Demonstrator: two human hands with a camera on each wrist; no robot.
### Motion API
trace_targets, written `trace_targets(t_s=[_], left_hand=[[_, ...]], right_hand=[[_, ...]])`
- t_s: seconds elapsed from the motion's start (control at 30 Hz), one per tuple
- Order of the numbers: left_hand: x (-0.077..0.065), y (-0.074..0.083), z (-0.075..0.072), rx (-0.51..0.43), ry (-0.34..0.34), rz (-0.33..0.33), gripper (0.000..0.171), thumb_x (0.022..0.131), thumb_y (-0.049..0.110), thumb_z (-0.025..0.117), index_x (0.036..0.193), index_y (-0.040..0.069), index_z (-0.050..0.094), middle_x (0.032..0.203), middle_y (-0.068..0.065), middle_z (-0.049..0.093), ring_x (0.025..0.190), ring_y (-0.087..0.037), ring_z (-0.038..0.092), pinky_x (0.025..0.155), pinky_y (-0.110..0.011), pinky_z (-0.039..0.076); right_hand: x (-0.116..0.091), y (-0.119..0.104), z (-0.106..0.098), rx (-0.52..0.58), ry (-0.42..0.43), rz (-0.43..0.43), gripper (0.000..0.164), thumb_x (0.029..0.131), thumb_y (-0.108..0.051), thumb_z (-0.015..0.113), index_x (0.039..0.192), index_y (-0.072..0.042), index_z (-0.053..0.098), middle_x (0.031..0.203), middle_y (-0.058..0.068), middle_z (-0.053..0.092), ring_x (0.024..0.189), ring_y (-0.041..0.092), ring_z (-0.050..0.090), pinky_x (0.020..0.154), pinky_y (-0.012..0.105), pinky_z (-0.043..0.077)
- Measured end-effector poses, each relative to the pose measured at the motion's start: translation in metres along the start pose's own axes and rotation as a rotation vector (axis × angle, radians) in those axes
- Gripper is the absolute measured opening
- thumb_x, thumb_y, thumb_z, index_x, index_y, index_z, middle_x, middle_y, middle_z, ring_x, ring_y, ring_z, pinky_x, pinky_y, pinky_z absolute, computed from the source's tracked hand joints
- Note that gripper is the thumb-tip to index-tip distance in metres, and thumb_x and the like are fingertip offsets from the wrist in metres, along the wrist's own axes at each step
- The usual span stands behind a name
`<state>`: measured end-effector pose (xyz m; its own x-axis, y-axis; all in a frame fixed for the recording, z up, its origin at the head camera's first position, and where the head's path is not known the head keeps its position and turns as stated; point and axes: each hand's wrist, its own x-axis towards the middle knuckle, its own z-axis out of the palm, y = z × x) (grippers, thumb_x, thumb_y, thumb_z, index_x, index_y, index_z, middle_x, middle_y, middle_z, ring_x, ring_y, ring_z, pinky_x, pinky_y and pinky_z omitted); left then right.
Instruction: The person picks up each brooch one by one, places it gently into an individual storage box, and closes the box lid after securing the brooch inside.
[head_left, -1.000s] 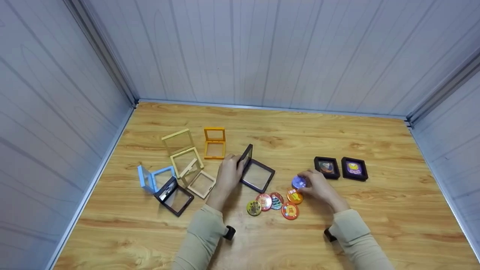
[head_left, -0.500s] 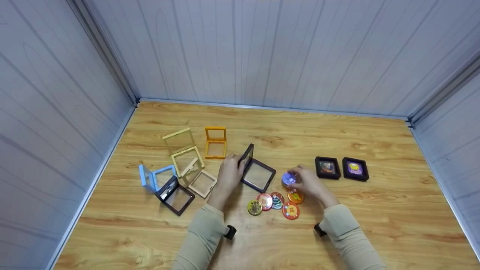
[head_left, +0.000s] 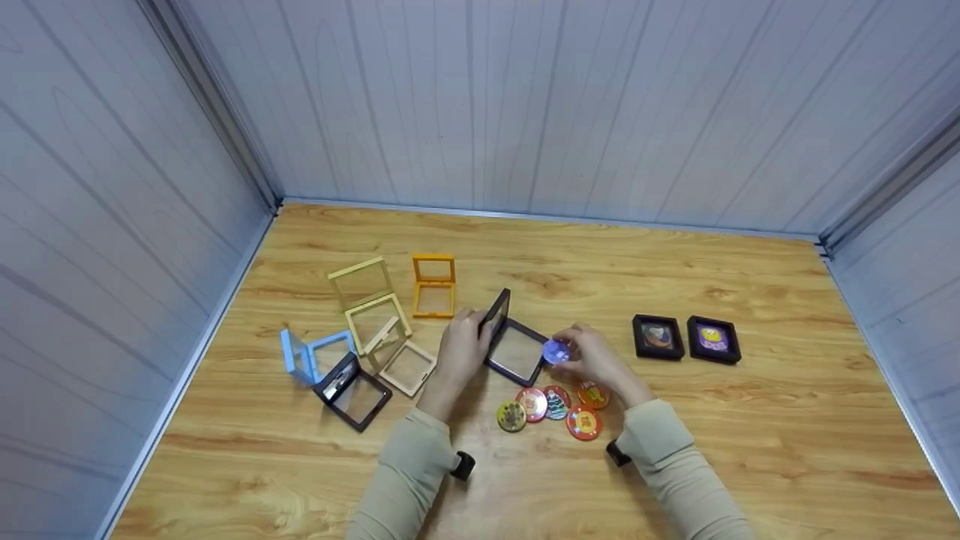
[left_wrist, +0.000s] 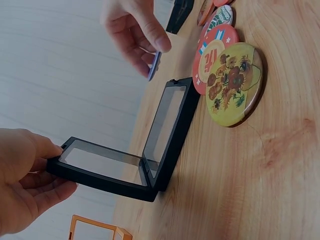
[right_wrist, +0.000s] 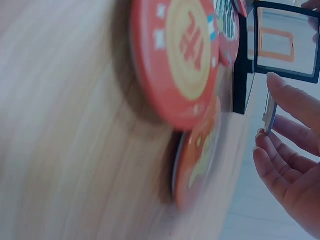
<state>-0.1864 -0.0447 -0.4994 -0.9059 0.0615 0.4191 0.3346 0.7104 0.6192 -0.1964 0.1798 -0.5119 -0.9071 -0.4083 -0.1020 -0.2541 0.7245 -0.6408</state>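
My left hand (head_left: 461, 346) pinches the raised lid of a black display frame (head_left: 517, 351), which stands unfolded with its other half flat on the table. Clear film fills both halves, as the left wrist view shows. Between the thumb and fingers of my right hand (head_left: 592, 356) is a purple button badge (head_left: 556, 351), held over the right edge of that frame. Seen from the right wrist, the badge (right_wrist: 270, 114) is edge-on. Just in front lie several round badges, among them a yellow sunflower one (left_wrist: 234, 84), a red one (head_left: 583, 422) and an orange one (head_left: 593, 394).
Left of the hands stand more unfolded frames: orange (head_left: 434, 298), yellow (head_left: 379, 322), beige (head_left: 407, 367), blue (head_left: 330, 354) and a second black one (head_left: 360, 399). Two closed black frames with badges inside, one brown (head_left: 658, 337) and one purple (head_left: 713, 339), lie at right.
My right hand has carried the purple badge leftward from beside the orange badge to the black frame's right edge. The left hand has stayed on the lid.
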Motion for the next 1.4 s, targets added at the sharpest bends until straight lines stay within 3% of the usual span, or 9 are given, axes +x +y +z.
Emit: trace_targets(t_s=[0.5,0.83,1.17,1.4], left_hand=[[0.000,0.002,-0.002,0.011,-0.022,-0.026,0.013,0.081,0.005,0.060,0.090,-0.001,0.066,0.076,-0.009,0.057,0.070,-0.023,0.057,0.064,-0.034,0.048],[-0.001,-0.006,0.005,0.000,0.028,0.036,0.012,0.081,0.005,0.058,0.086,-0.003,0.065,0.072,-0.010,0.057,0.067,-0.024,0.057,0.062,-0.034,0.047],[-0.001,0.002,0.001,0.022,-0.017,-0.003,0.013,0.080,0.005,0.060,0.089,-0.003,0.066,0.075,-0.010,0.059,0.071,-0.023,0.057,0.066,-0.033,0.048],[-0.001,0.003,0.000,0.007,-0.003,0.005,0.011,0.080,0.003,0.061,0.088,-0.002,0.067,0.073,-0.009,0.058,0.068,-0.023,0.057,0.064,-0.033,0.048]], right_hand=[[0.021,-0.016,0.020,-0.040,0.027,-0.127,0.042,0.069,-0.013,0.075,0.105,0.003,0.059,0.093,0.010,0.052,0.084,0.023,0.053,0.075,0.034,0.046],[0.030,-0.020,0.035,-0.077,0.071,-0.178,0.043,0.066,-0.012,0.077,0.101,0.006,0.060,0.089,0.012,0.053,0.080,0.023,0.052,0.072,0.035,0.045],[0.035,-0.022,0.041,-0.090,0.100,-0.163,0.042,0.067,-0.011,0.076,0.102,0.006,0.059,0.090,0.012,0.052,0.080,0.024,0.052,0.073,0.035,0.045],[0.036,-0.021,0.043,-0.074,0.121,-0.164,0.042,0.066,-0.012,0.077,0.100,0.005,0.060,0.088,0.011,0.050,0.077,0.022,0.050,0.071,0.034,0.045]])
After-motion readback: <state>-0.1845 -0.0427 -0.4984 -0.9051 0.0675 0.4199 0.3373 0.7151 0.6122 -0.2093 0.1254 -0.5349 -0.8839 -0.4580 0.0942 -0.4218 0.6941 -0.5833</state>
